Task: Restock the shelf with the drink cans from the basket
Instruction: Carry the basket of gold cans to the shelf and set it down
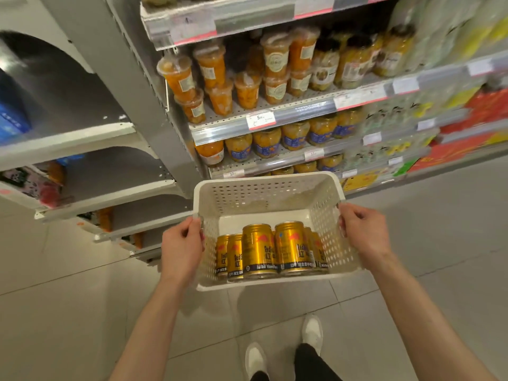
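Carrying stage: left hand (182,244) and right hand (367,232) grip opposite rims of the basket (264,192), gold cans (258,251) inside. Shelf (297,111) ahead; next, free one hand.

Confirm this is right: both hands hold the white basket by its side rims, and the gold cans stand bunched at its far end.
Wrong in one respect. The head view shows the left hand and right hand holding the white basket by its side rims, but the gold cans stand bunched at its near end.
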The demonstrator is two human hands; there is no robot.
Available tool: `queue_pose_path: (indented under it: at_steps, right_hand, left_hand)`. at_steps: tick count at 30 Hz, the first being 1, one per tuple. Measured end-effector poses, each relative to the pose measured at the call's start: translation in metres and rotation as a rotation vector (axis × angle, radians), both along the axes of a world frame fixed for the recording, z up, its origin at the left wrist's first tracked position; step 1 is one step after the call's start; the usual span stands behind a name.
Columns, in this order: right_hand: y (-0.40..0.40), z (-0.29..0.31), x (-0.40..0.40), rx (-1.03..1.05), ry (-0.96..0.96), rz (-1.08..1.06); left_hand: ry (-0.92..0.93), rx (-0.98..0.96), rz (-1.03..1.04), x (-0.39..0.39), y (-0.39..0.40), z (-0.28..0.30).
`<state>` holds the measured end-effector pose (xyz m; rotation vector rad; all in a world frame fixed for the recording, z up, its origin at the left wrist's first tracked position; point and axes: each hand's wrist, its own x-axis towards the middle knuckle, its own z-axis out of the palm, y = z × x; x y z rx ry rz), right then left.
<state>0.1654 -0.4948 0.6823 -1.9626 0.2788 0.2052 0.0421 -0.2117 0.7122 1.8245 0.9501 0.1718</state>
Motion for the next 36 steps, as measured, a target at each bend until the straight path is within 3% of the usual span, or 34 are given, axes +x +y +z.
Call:
queue_pose_path:
  at_steps: [8,21,36]
  right_hand:
    - [-0.096,0.028,0.058,0.098,0.013,-0.123]
    - [-0.332,0.073,0.181,0.065,-0.082,-0.352]
    - [-0.549,0.084,0.316,-0.005,-0.124,-0.622]
  left_hand:
    - [-0.078,0.017,-0.093,0.085,-0.092,0.036]
    - [-0.131,0.027,-0.289,0.266,-0.316,0.077]
    - [-0.149,-0.034,-0.511,0.492,-0.527,0.070]
